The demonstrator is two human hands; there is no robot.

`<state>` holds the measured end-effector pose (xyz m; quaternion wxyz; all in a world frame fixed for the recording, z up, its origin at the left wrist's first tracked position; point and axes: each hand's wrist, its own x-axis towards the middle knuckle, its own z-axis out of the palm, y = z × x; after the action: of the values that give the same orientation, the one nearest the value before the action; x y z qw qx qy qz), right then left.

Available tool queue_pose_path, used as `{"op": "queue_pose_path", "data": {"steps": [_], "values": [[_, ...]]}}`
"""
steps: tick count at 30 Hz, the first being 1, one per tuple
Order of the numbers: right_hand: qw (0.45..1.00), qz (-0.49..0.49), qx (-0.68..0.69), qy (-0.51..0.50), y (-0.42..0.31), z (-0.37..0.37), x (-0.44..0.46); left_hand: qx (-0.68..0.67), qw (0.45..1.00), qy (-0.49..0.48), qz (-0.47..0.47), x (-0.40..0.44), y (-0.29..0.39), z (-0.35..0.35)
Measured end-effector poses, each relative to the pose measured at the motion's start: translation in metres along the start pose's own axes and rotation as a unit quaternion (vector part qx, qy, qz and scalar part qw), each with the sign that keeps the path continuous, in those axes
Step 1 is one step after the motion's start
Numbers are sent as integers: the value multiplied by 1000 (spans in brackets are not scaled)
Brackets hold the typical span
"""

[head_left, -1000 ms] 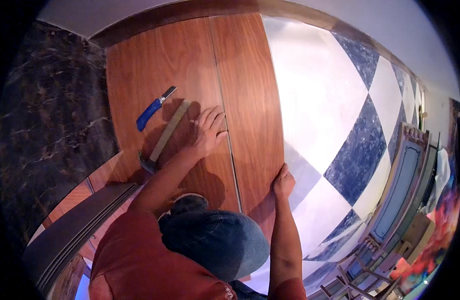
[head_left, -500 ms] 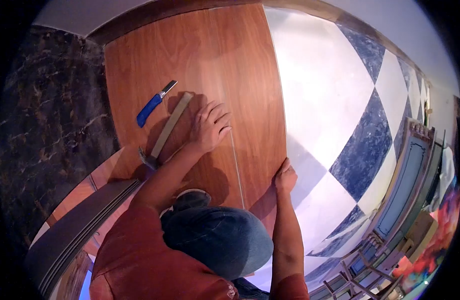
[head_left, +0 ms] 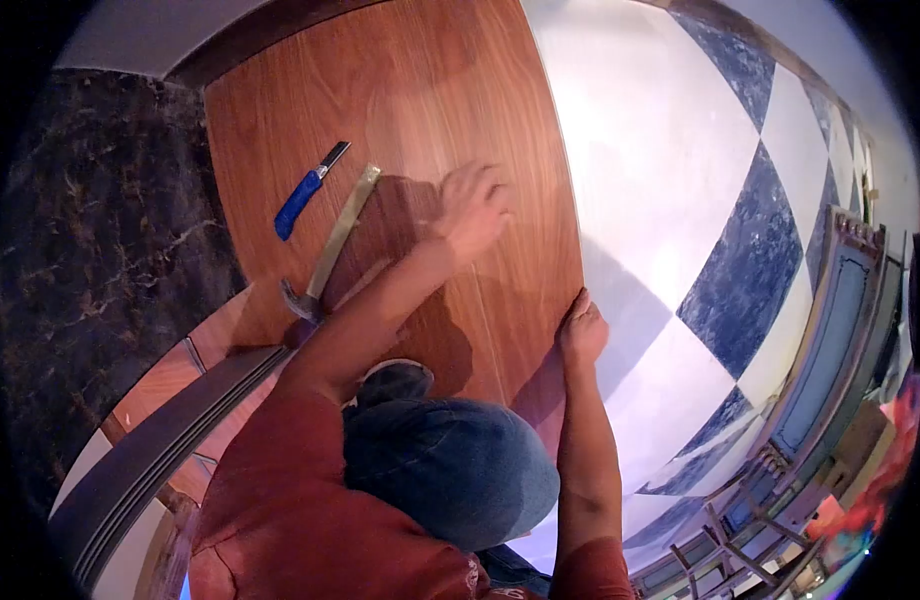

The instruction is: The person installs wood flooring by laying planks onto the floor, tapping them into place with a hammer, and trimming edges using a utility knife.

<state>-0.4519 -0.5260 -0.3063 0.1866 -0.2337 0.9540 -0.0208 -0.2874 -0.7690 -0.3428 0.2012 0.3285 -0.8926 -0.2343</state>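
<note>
Reddish-brown wood-look planks (head_left: pixel 420 90) lie on the floor before me, with a thin seam running lengthwise between them. My left hand (head_left: pixel 472 212) is over the planks near that seam, fingers apart and smeared by motion, holding nothing. At the right edge of the outer plank (head_left: pixel 525 270), my right hand (head_left: pixel 584 332) is closed on the border; its fingertips are partly hidden. Left of my left hand lies a hammer (head_left: pixel 345 230), its head close to my forearm. Beyond it is a blue utility knife (head_left: pixel 299 205) with its blade out.
A dark marbled panel (head_left: pixel 110 240) borders the planks on the left. White and blue diamond-patterned flooring (head_left: pixel 640 150) extends to the right. A dark grooved trim piece (head_left: pixel 170 450) is beside me at lower left. Wooden furniture (head_left: pixel 820 340) stands at far right.
My left hand has moved right and slightly up across the planks. My right hand keeps its hold on the plank's edge. The view has shifted slightly; the seam looks fainter.
</note>
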Motion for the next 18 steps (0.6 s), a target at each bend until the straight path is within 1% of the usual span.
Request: {"op": "queue_pose_path", "data": {"steps": [1, 3, 4, 6, 7, 8, 9, 10, 11, 12, 14, 15, 16, 17, 18], "values": [[1000, -14, 7, 13, 4, 4, 0, -13, 998, -32, 49, 17, 11, -1], [999, -23, 14, 23, 12, 8, 1, -16, 989, -34, 143, 46, 39, 2], [999, -29, -2, 14, 15, 8, 2, -17, 988, -39, 145, 57, 49, 13], [1000, -26, -18, 2, 11, 3, -1, -53, 969, -60, 235, 75, 63, 32], [999, -10, -29, -31, 7, -3, -3, -56, 967, -68, 238, 79, 64, 37], [997, 4, -40, -62, 5, -8, -6, -14, 960, -149, 237, 85, 65, 41], [997, 11, -37, -64, 6, -10, -10, 31, 944, -228, 235, 88, 65, 43], [999, 2, 3, -41, 8, -11, -15, 30, 942, -234, 240, 87, 66, 45], [999, -6, 44, -16, 9, -10, -19, 32, 945, -208, 250, 85, 64, 50], [999, 0, 49, -15, 17, -8, -22, 35, 948, -180, 261, 86, 61, 52], [992, 37, 113, -33, 55, -8, -39, 44, 939, -206, 273, 90, 56, 58], [992, 47, 116, -34, 83, -5, -52, 54, 931, -226, 282, 93, 55, 62], [995, 26, 93, -25, 116, 2, -67, 50, 927, -232, 291, 95, 51, 67], [997, 7, 69, -17, 145, 6, -79, 67, 928, -221, 292, 94, 48, 74], [997, 26, 68, -19, 174, 4, -90, 79, 929, -212, 294, 88, 51, 82]]}}
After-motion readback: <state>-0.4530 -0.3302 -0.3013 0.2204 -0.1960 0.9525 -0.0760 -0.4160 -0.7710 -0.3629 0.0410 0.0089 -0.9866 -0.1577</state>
